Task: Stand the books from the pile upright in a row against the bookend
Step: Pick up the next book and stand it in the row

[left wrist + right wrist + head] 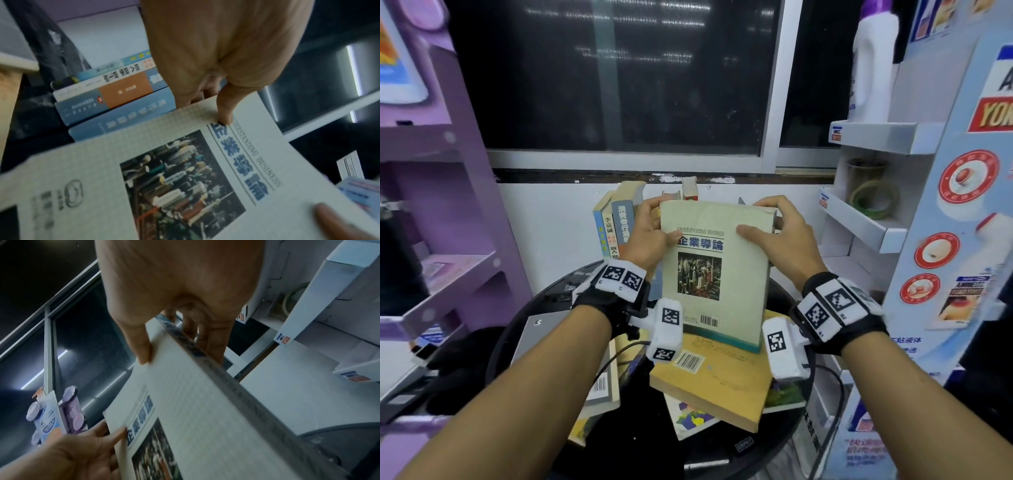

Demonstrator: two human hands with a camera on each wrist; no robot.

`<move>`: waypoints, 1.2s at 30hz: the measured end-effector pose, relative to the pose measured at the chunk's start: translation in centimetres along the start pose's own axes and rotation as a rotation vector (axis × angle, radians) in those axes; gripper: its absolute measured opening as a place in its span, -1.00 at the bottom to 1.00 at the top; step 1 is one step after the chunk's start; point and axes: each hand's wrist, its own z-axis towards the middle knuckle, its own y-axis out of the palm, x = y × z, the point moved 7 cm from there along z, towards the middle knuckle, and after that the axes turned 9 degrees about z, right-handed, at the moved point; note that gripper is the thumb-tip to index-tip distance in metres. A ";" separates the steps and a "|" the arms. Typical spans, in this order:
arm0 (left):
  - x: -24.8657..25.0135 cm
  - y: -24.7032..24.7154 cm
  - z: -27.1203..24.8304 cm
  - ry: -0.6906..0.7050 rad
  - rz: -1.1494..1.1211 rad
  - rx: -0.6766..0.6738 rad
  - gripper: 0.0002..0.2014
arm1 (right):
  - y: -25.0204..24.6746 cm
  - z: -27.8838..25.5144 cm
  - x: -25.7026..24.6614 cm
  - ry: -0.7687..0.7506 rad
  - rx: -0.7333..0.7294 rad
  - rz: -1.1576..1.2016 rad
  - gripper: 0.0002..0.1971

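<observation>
I'm holding the pale green business book (714,274) upright with both hands, front cover facing me, its bottom edge sitting on the yellow book (717,377) at the top of the pile. My left hand (649,233) is pinching the book's left edge near the top, thumb on the cover right at the title and the other fingers tucked behind; the left wrist view is showing that thumb tip (225,116) pressing on the cover. My right hand (779,233) is doing the same grip on the upper right corner, thumb flat on the front and fingers curling over the spine side (207,344).

Behind the book and a bit to the left, the row of books (616,222) is already standing, spines toward me, leaning slightly, close to the white wall. I can't really make out the bookend from here since my book is blocking that area.

The rest of the pile is lying flat and messy on the round black desk (524,318), with a gray book (541,335) off to the left under my forearm. A purple shelf (448,171) is standing on my left, a white shelf (873,137) on my right.
</observation>
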 end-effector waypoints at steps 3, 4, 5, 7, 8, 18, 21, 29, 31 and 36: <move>0.5 0.3 0.5 0.052 0.153 -0.003 -0.49 | 0.6 0.5 -1.0 0.028 -0.159 -0.059 -0.74; 0.6 0.5 0.7 0.059 0.198 -0.021 -0.49 | 0.8 0.6 -1.3 0.046 -0.214 -0.070 -0.74; 0.8 0.8 0.9 0.060 0.243 -0.047 -0.48 | 1.1 0.6 -1.5 0.064 -0.262 -0.083 -0.73; 1.0 1.0 1.2 0.059 0.336 -0.097 -0.45 | 1.6 0.6 -2.0 0.083 -0.319 -0.122 -0.67; 1.1 1.0 1.4 0.053 0.378 -0.110 -0.44 | 1.9 0.6 -2.2 0.085 -0.335 -0.139 -0.63; 2.1 -0.8 2.4 0.065 0.636 -0.104 -0.44 | 2.4 0.3 -3.5 0.021 -0.246 -0.201 -0.63; 2.5 -1.1 2.9 0.091 0.638 -0.044 -0.48 | 1.4 0.7 -3.9 0.043 -0.198 -0.219 -0.64; 3.5 0.3 4.2 0.154 0.717 -0.015 -0.50 | -0.9 2.1 -3.9 0.093 -0.088 -0.284 -0.62; 3.7 0.7 4.6 0.173 0.767 -0.014 -0.50 | -1.0 2.6 -3.6 0.096 -0.054 -0.292 -0.60; 3.8 1.1 5.9 0.213 0.897 -0.020 -0.50 | -0.8 4.3 -2.7 0.089 0.066 -0.286 -0.59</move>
